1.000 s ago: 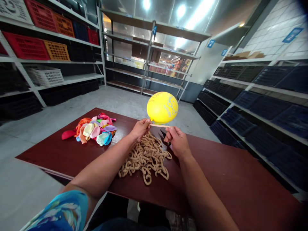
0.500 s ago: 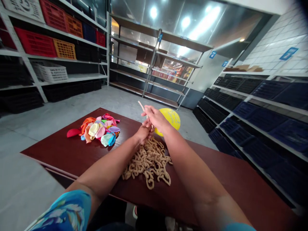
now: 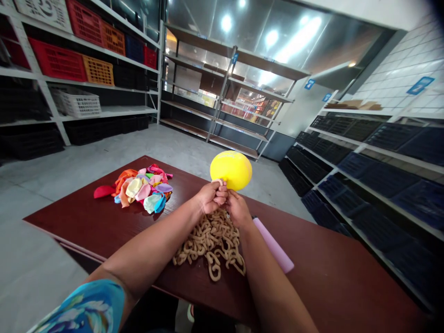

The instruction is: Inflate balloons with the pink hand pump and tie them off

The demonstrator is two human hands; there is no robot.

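A small inflated yellow balloon point(image 3: 231, 169) stands above my hands, its neck end down between my fingers. My left hand point(image 3: 210, 196) is closed around the neck, and a bit of something pale shows by its thumb. Beside it my right hand point(image 3: 238, 209) pinches at the same spot; its fingertips are partly hidden, so what exactly lies in them is hard to see. Just under both hands a heap of tan, curly, cord-like pieces point(image 3: 211, 238) lies on the dark red table point(image 3: 312, 259).
Limp balloons point(image 3: 142, 185) of many colours lie in a pile on the table's left. A lilac cylinder point(image 3: 274, 245) with a dark tip rests right of my right forearm. Shelves with red crates point(image 3: 57, 60) stand left, dark blue crates point(image 3: 378, 185) right.
The yellow balloon has shifted left and now stands upright over my hands. My right hand has lowered beside my left. The thin pale strip that stuck up is gone from sight; the lilac cylinder is uncovered.
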